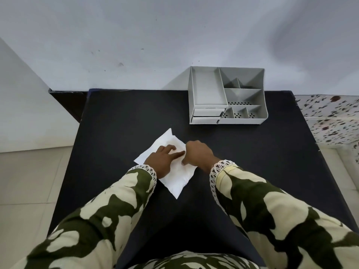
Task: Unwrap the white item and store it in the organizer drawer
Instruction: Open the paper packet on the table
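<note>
A white wrapped item (175, 180) lies diagonally on the black table (120, 121), its wrapper flap spread toward the far left. My left hand (163, 160) rests flat on top of it, fingers spread and pointing right. My right hand (198, 154) is curled over its right edge, fingertips pinching at the wrapper. The grey organizer (227, 96) stands at the table's far right, with open compartments on top and two drawers (206, 115) in its lower left front, both looking closed.
A pale wall runs behind the table. Tiled floor shows on the left, and a speckled surface (330, 117) lies right of the table. My patterned sleeves fill the near part of the view.
</note>
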